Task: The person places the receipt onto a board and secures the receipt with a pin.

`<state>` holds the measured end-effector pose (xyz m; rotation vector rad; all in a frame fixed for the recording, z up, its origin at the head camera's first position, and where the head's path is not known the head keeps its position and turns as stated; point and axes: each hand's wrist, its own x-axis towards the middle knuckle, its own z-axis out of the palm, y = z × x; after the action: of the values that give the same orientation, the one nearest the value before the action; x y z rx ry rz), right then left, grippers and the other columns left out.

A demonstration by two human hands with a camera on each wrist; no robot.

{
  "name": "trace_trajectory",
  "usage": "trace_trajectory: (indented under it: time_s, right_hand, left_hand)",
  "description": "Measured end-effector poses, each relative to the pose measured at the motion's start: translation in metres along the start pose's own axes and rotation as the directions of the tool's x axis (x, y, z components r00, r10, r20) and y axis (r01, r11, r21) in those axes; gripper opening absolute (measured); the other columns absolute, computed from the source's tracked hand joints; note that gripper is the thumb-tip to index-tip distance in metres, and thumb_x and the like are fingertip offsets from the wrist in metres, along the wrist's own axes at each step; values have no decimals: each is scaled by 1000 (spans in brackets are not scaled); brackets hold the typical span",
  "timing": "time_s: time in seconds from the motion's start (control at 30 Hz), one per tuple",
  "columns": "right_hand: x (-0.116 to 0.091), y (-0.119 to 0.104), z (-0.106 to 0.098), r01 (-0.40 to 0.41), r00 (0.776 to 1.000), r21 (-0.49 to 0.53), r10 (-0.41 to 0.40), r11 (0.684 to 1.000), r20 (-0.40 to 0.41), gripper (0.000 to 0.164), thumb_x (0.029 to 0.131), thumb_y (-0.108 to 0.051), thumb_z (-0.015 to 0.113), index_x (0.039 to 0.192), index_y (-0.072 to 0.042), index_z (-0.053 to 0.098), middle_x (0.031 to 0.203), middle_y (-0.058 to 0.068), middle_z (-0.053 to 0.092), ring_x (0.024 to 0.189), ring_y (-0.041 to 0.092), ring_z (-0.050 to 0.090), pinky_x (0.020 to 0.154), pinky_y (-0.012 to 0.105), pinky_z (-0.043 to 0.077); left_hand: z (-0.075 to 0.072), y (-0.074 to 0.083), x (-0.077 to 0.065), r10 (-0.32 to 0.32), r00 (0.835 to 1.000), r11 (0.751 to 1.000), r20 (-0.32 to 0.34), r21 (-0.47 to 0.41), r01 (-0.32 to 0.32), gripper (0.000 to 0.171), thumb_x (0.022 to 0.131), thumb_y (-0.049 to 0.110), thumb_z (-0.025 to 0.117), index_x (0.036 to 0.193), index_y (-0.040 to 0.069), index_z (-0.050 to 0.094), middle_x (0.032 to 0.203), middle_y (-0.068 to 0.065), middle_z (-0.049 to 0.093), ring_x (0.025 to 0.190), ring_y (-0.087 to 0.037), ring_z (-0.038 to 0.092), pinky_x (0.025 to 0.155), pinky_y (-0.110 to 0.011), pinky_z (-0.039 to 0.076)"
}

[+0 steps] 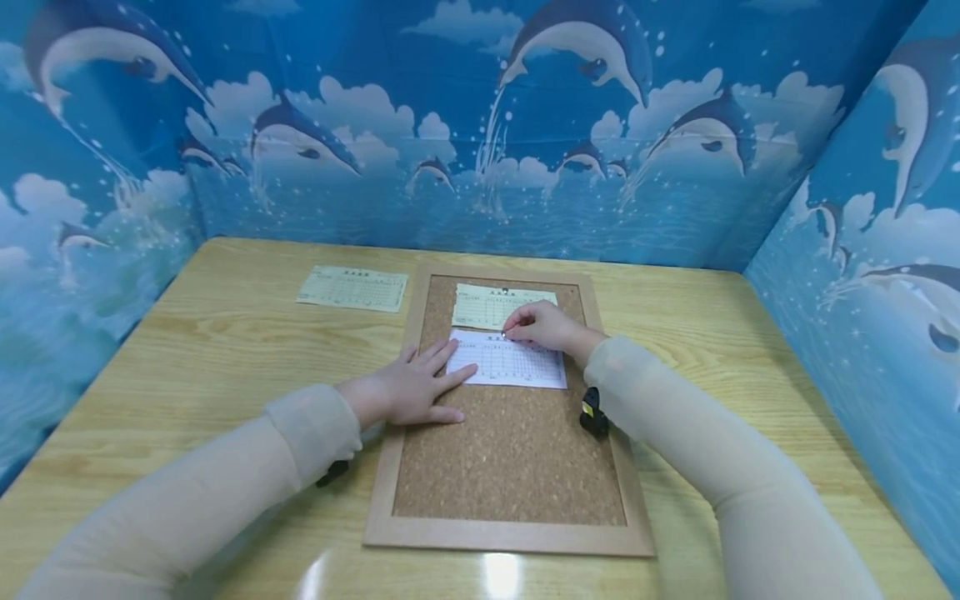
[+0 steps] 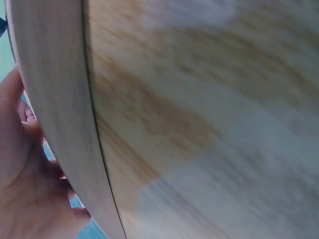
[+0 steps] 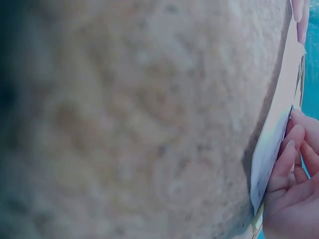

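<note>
Resting spread, the left hand [image 1: 416, 388] touches the white slip [image 1: 517, 364] on the corkboard [image 1: 510, 467]; the right hand [image 1: 546, 326], grip pinching a small pin [image 1: 503, 334], meets that slip's top, below a yellow slip [image 1: 476, 308].

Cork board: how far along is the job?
Apparently done: upper greenish slip, dark pin at its top. In hand: white slip; the right hand pinches a small object at its top, the left hand touches its left side. Perhaps remaining: loose slip on the table.
</note>
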<state>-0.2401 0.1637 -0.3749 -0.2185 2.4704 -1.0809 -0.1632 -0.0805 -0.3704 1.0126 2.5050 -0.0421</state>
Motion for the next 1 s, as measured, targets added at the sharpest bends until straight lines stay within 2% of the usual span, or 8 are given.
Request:
trace_trajectory:
  time_s: [1.0]
  right_hand:
    - [-4,-6,1,23,1000,-85,-25,996,-17,13,92,-16,60,97,-9,69,95,5,63,77,17,53,68,29,43]
  left_hand:
    - [0,0,-1,11,1000,1000,-12,-13,-11,74,90,66,33,151,30,10,154,-16,-9,140,-31,-8,108,-57,3]
